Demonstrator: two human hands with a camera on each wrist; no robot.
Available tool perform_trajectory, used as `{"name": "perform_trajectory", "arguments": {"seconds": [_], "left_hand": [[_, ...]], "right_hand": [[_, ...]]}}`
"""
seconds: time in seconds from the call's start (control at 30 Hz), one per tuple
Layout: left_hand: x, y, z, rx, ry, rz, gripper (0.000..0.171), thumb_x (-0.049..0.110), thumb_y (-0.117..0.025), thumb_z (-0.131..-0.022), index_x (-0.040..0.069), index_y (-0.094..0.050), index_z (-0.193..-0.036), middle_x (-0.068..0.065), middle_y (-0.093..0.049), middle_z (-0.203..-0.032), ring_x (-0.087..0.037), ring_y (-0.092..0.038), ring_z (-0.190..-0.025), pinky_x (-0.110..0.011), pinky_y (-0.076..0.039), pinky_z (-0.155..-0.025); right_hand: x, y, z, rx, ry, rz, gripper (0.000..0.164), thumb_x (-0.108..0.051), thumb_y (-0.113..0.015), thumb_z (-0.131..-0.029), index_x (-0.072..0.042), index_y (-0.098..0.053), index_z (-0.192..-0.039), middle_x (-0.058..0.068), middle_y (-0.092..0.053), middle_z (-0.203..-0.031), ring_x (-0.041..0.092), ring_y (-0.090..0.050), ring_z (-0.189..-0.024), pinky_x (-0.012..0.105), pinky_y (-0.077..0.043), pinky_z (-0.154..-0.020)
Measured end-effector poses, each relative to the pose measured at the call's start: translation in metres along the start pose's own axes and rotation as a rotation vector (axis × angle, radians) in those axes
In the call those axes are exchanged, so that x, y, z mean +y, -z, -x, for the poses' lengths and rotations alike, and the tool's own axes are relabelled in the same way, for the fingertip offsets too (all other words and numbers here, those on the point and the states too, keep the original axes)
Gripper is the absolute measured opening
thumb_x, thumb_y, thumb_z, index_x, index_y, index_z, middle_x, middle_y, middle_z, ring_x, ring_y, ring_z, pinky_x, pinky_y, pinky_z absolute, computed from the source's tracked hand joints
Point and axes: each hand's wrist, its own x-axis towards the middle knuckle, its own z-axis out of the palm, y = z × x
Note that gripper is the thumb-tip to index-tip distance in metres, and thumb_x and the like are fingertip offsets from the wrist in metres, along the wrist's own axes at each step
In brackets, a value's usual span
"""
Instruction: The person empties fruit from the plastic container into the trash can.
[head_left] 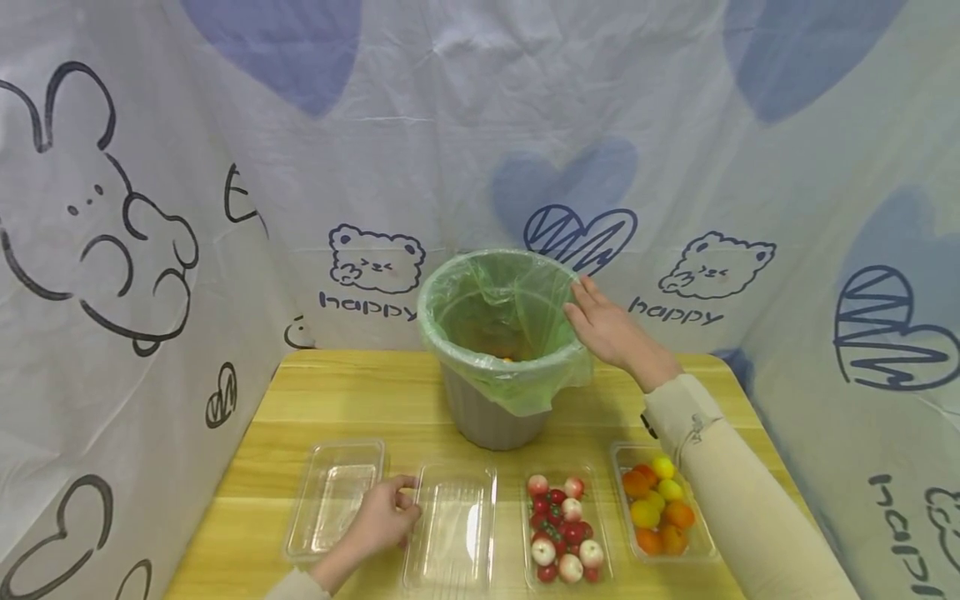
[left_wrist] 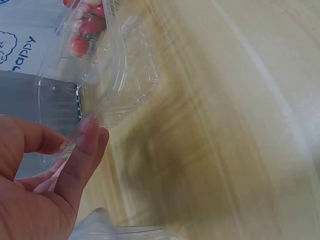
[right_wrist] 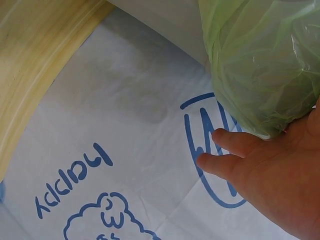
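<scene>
My left hand (head_left: 384, 518) pinches the left edge of a clear plastic container (head_left: 452, 525) between thumb and fingers. Up close in the left wrist view, that container (left_wrist: 112, 70) rises from the fingertips, and the tabletop shows through it. My right hand (head_left: 609, 329) rests at the right rim of a grey bin (head_left: 491, 408), its fingers extended along a green plastic bag (head_left: 525, 379) that lines the bin and folds over the rim. In the right wrist view, two straight fingers (right_wrist: 225, 162) stick out beside the bag (right_wrist: 260, 65).
Left of my left hand stands another clear container (head_left: 330, 500). Further right, one clear container holds small red and pale fruits (head_left: 562, 533), and another holds orange and yellow fruits (head_left: 660, 508). Printed cloth (head_left: 465, 125) hangs behind the wooden table (head_left: 345, 383).
</scene>
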Motion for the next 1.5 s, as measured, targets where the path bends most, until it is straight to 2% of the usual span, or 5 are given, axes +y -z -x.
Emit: {"name": "perform_trajectory", "arguments": {"seconds": [0.6,0.93,1.1,1.27,1.5], "left_hand": [[-0.007,-0.006,0.003,0.045,-0.005,-0.082,0.054,-0.002,-0.063,-0.093,-0.027,-0.046,-0.137,-0.014,-0.069,-0.068,-0.020,-0.064,-0.047,-0.021,-0.053,-0.043],[0.012,0.009,-0.004,0.222,-0.046,-0.288,0.043,0.003,-0.068,-0.094,-0.016,-0.060,-0.131,-0.007,-0.072,-0.077,-0.008,-0.059,-0.053,-0.016,-0.047,-0.042],[0.026,0.012,-0.006,0.283,-0.079,-0.274,0.044,0.002,-0.068,-0.093,-0.012,-0.060,-0.134,-0.009,-0.074,-0.085,-0.018,-0.072,-0.073,-0.022,-0.061,-0.058],[0.038,-0.001,-0.008,0.269,-0.060,-0.171,0.040,0.004,-0.068,-0.093,-0.009,-0.064,-0.131,-0.008,-0.075,-0.084,-0.021,-0.073,-0.074,-0.024,-0.062,-0.059],[0.059,-0.027,-0.012,0.091,-0.094,-0.015,0.034,0.003,-0.066,-0.094,-0.011,-0.065,-0.125,-0.004,-0.074,-0.080,-0.015,-0.069,-0.067,-0.017,-0.054,-0.055]], "right_hand": [[0.001,-0.001,-0.001,0.002,0.000,-0.006,0.070,-0.046,-0.017,-0.114,-0.004,-0.006,-0.168,0.014,0.007,-0.178,0.039,0.000,-0.165,0.057,-0.008,-0.136],[0.001,-0.001,-0.002,0.003,0.001,0.000,0.071,-0.048,-0.017,-0.114,-0.004,-0.006,-0.169,0.015,0.006,-0.178,0.038,0.000,-0.165,0.057,-0.009,-0.136],[0.000,0.000,-0.002,-0.006,-0.002,-0.001,0.070,-0.047,-0.018,-0.114,-0.004,-0.006,-0.168,0.014,0.007,-0.178,0.038,0.001,-0.165,0.057,-0.008,-0.136],[-0.002,-0.003,-0.003,-0.016,0.001,0.005,0.071,-0.049,-0.017,-0.114,-0.004,-0.006,-0.168,0.013,0.008,-0.178,0.039,0.000,-0.165,0.057,-0.008,-0.135],[0.000,-0.001,-0.003,0.006,-0.005,0.000,0.069,-0.045,-0.019,-0.115,-0.003,-0.008,-0.168,0.014,0.006,-0.178,0.041,-0.003,-0.164,0.059,-0.011,-0.135]]}}
